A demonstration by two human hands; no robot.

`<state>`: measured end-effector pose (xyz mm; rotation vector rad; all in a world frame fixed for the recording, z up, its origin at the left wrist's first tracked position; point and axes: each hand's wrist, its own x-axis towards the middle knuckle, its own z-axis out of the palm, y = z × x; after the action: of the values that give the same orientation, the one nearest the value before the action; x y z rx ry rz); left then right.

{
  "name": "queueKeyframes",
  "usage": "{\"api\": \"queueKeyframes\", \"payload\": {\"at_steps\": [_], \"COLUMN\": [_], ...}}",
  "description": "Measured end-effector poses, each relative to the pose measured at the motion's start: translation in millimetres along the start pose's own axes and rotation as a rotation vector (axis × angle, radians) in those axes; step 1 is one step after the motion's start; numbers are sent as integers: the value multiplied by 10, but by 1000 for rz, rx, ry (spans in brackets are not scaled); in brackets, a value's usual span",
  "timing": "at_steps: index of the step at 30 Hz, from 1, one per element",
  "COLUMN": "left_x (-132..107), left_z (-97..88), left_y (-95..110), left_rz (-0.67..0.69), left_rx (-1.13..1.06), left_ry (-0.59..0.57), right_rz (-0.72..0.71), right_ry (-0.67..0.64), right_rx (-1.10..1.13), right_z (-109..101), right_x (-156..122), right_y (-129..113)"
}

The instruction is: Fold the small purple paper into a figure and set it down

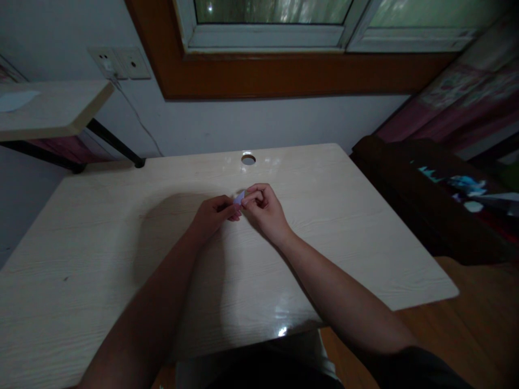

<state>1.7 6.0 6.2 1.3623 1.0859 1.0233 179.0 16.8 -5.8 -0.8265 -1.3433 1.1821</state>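
Between my two hands is a small piece of folded pale purple paper, held just above the desk. My left hand pinches its lower left side between thumb and fingers. On the other side, my right hand has thumb and forefinger closed on the paper's right edge, with the other fingers curled. Much of the paper is hidden by the fingertips, so its full shape cannot be made out.
A round cable hole lies near the desk's back edge. At the left stands a raised shelf on black legs, below a wall socket with a white cable. Dark furniture with scattered items is beyond the right edge.
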Motion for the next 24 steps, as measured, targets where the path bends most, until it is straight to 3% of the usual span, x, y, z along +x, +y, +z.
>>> {"api": "queueKeyframes", "payload": {"at_steps": [9, 17, 24], "left_x": [-22, -11, -4], "left_z": [19, 16, 15], "left_y": [88, 51, 38], "left_rz": [-7, -21, -31], "left_rx": [-7, 30, 101], "left_ry": [17, 25, -3], "right_rz": [44, 59, 82], "right_ry": [22, -37, 32], "right_rx": [90, 100, 132], "right_z": [19, 23, 26], "right_x": [10, 34, 46], "right_y": [-34, 37, 27]}}
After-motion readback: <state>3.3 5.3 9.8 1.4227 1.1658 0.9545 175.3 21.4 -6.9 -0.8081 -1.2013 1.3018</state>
